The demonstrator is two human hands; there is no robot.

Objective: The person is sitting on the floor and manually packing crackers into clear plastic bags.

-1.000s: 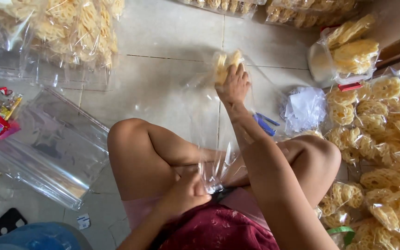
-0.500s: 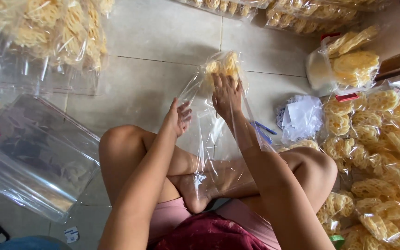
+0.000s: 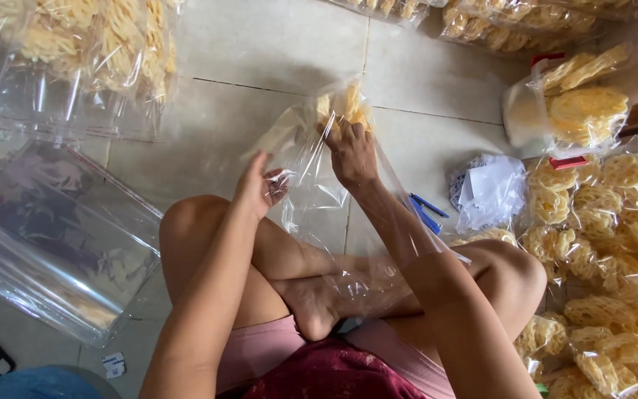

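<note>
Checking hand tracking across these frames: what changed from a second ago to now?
The left hand rose from the lap to grip the side of the clear plastic bag. The right hand, inside the bag, kept pushing the yellow crackers toward its far end; the bag now looks stretched out more. The packed cracker bags, blue pen and stack of empty bags stayed put.

I count one clear plastic bag [image 3: 311,185] in my two hands, two blue pens [image 3: 426,213], and one stack of flat clear bags [image 3: 53,236].
</note>
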